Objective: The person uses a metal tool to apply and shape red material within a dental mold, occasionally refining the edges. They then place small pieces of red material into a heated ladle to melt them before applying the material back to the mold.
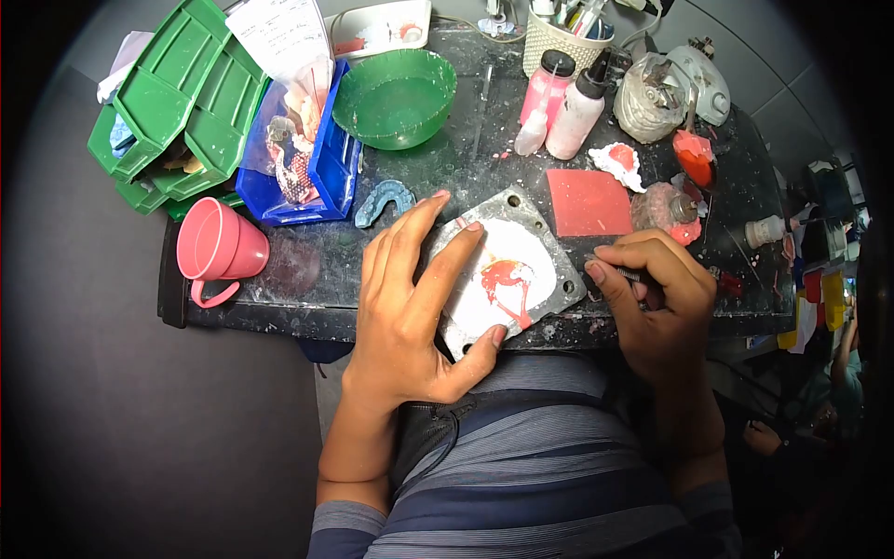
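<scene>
A grey metal dental flask (565, 264) filled with white plaster (540, 252) lies at the table's front edge. A red wax shape (507, 279) sits in the middle of the plaster, with a strip running toward the near rim. My left hand (410, 298) spans the flask's left side, index finger and thumb on the plaster, other fingers along the far-left edge. Just right of the flask, my right hand (661, 293) is closed around a slim tool with a dark ribbed handle (629, 275); its working end cannot be made out.
Behind the flask lie a blue dental impression (384, 202), a pink wax sheet (589, 202) and a green bowl (396, 102). A pink mug (219, 244) and blue bin (326, 177) stand left. Bottles (577, 116), a burner (669, 210) and a red-coated spoon (694, 158) are right.
</scene>
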### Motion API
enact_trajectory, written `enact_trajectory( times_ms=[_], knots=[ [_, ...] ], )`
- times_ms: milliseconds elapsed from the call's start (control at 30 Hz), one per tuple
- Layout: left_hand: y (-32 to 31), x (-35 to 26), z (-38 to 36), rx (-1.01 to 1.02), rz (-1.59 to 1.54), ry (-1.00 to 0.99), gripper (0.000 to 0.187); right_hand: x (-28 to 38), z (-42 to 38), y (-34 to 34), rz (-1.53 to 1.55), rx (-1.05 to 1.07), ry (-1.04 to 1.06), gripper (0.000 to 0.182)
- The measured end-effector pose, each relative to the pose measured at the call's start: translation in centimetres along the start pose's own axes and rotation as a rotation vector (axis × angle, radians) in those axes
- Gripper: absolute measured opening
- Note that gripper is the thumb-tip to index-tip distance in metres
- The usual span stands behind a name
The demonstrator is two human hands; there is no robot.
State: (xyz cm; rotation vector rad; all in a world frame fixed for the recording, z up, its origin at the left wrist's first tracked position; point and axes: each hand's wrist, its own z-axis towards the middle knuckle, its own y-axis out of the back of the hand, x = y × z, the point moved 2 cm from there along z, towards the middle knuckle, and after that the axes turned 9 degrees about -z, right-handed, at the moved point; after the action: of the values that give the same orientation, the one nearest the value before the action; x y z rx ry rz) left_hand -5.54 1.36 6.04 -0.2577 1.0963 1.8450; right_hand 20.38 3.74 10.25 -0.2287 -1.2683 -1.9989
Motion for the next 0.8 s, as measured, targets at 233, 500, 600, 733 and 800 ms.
enact_trajectory(
  times_ms=[233, 500, 600, 733, 800],
  knots=[
    [-1.1, -1.2, -0.2, 0.055, 0.037, 0.034, 0.097, 0.3, 0.2, -1.2, -0.175, 0.116, 0.331, 0.011],
    [-1.5, -1.0, -0.1, 0.051, 0.053, 0.049, 0.098, 1.1, 0.6, -1.4, -0.327, 0.189, 0.475, 0.022],
    [-1.5, -0.9, -0.2, 0.054, 0.054, 0.045, 0.098, 1.3, 0.6, -1.4, -0.341, 0.201, 0.478, 0.023],
    [-1.6, -0.8, -0.3, 0.040, 0.041, 0.040, 0.098, 1.0, 0.5, -1.5, -0.319, 0.183, 0.481, 0.025],
    [-1.6, -0.8, -0.2, 0.044, 0.040, 0.038, 0.098, 0.9, 0.5, -1.5, -0.303, 0.153, 0.488, 0.026]
  ],
)
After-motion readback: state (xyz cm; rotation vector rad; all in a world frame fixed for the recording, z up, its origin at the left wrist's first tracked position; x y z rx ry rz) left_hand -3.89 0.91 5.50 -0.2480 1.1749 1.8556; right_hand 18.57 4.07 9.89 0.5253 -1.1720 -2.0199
